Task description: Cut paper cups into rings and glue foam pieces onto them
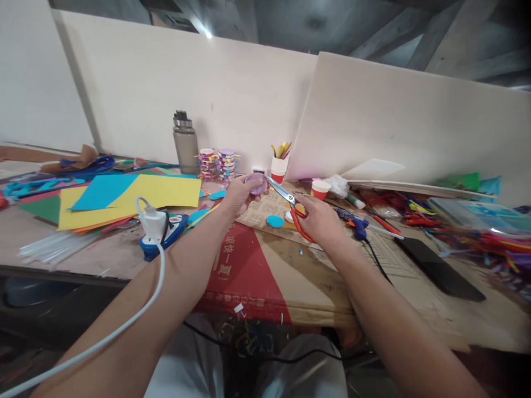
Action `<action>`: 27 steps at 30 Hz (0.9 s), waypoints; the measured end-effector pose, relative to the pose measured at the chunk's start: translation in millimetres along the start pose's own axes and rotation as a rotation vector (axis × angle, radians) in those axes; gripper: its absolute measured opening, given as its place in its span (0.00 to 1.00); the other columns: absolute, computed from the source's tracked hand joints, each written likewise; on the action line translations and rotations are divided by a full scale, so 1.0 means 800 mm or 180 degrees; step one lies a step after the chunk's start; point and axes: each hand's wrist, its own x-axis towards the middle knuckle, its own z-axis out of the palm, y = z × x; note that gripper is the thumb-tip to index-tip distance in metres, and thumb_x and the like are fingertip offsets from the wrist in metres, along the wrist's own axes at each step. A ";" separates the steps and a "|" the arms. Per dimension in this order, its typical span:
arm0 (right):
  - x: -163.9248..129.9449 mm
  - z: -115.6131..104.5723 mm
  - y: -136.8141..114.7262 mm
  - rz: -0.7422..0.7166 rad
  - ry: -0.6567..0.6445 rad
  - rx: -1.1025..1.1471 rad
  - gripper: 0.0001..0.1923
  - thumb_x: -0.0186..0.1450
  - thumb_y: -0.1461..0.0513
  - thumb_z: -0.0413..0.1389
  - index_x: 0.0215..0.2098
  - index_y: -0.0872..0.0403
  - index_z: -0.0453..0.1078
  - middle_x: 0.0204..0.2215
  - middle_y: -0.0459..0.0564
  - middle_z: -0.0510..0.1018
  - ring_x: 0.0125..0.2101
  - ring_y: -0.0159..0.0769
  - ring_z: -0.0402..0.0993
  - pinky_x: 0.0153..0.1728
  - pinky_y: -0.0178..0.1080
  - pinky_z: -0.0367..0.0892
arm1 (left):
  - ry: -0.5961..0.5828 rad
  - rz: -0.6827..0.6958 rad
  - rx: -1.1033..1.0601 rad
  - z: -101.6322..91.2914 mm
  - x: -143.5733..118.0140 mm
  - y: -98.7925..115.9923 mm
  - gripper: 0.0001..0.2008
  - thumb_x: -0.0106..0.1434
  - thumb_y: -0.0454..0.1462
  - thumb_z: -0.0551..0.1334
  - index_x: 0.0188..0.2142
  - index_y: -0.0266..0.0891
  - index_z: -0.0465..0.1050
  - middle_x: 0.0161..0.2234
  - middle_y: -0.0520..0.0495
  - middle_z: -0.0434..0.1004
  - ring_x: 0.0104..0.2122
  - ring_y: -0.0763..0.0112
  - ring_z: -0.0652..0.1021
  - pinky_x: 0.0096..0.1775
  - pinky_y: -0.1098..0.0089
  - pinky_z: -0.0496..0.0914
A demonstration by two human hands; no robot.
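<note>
Two pale boards point(232, 105) stand upright at the back of a wide work table point(415, 298), which is spread with flattened cardboard point(265, 271) printed in red and tan. On the left of the table lies a big yellow paper sheet point(166, 193) with a blue sheet point(102, 190) on top of it, and in front of them a white plug adapter point(152, 221) sits beside a blue glue gun point(172, 232), its white cable running down toward the camera. A grey bottle point(185, 143) stands against the back board, with stacks of coloured discs point(218, 163) just beside it and a white-and-red cup of sticks point(279, 166) further right. A black phone-like slab point(440, 271) lies on the right, near a tangle of coloured strips point(477, 237). The left hand point(240, 194) is closed on a small purple disc point(256, 183), pinched between thumb and fingers and held above the cardboard near the cup. The right hand point(321, 221) is clamped through the red handles of scissors point(286, 202), whose blades are slightly parted with the tips touching the disc's edge. A small blue disc point(274, 221) lies on the cardboard between the two hands.
</note>
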 end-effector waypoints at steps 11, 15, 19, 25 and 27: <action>0.002 0.004 0.005 -0.0066 0.0034 -0.0132 0.20 0.66 0.58 0.53 0.56 0.46 0.71 0.46 0.51 0.81 0.43 0.44 0.77 0.40 0.38 0.67 | -0.0090 -0.0028 0.0075 -0.001 -0.002 0.001 0.12 0.48 0.36 0.69 0.31 0.31 0.72 0.23 0.48 0.74 0.21 0.76 0.74 0.17 0.78 0.58; 0.000 0.003 0.002 -0.0018 0.0032 -0.0188 0.20 0.66 0.58 0.52 0.57 0.46 0.71 0.47 0.52 0.81 0.43 0.44 0.77 0.39 0.38 0.67 | -0.0096 -0.0044 0.0044 -0.001 -0.001 0.000 0.12 0.48 0.35 0.69 0.31 0.32 0.72 0.23 0.49 0.73 0.22 0.76 0.74 0.17 0.79 0.58; -0.002 0.000 -0.002 0.0051 0.0064 -0.0158 0.21 0.67 0.56 0.52 0.58 0.46 0.69 0.49 0.53 0.79 0.44 0.45 0.77 0.39 0.39 0.67 | -0.0055 -0.0021 -0.0051 0.000 0.000 0.000 0.12 0.47 0.36 0.69 0.30 0.32 0.71 0.23 0.50 0.72 0.21 0.77 0.73 0.17 0.79 0.58; -0.003 -0.003 -0.004 0.0046 0.0031 -0.0160 0.22 0.67 0.56 0.52 0.58 0.47 0.68 0.49 0.54 0.78 0.45 0.46 0.76 0.39 0.40 0.66 | -0.0011 -0.0068 -0.0029 0.003 -0.002 0.002 0.11 0.48 0.35 0.69 0.30 0.32 0.71 0.22 0.51 0.71 0.21 0.77 0.73 0.17 0.79 0.57; -0.002 -0.001 -0.003 0.0042 0.0039 -0.0191 0.21 0.67 0.56 0.52 0.58 0.47 0.68 0.48 0.54 0.79 0.44 0.46 0.76 0.39 0.39 0.66 | -0.0022 -0.0063 -0.0038 0.003 -0.003 0.002 0.11 0.48 0.35 0.69 0.30 0.32 0.70 0.22 0.51 0.71 0.21 0.77 0.73 0.16 0.79 0.57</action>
